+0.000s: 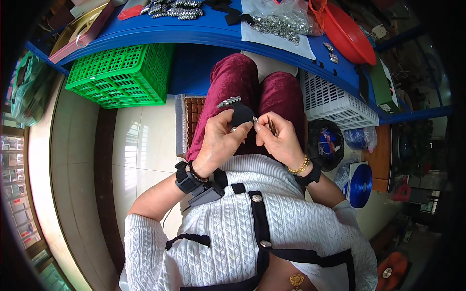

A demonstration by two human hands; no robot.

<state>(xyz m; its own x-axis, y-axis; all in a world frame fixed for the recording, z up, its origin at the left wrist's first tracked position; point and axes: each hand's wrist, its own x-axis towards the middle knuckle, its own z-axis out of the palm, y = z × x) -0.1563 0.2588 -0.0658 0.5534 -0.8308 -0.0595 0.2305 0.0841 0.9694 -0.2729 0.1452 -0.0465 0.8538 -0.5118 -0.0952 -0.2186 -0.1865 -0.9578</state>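
Observation:
Over my lap, my left hand (218,140) is closed on a black fabric piece (242,115), thumb and fingers pinching its near edge. A row of silvery rhinestones (229,102) runs along the far left end of the piece. My right hand (283,141) meets its right edge and pinches a small shiny stone (256,120) between thumb and forefinger. Tucked in the same hand is a slim bronze-coloured metal tool (272,126), its tips poking out past the fingers; whether it is tweezers or small scissors I cannot tell. The fingertips of both hands nearly touch.
A blue table (208,31) ahead bears silvery rhinestone strips (177,9), loose clear stones (276,29) on white paper and a red basin (347,34). Beneath it are a green crate (121,75) and a white crate (335,99). Blue ribbon rolls (360,185) stand at right.

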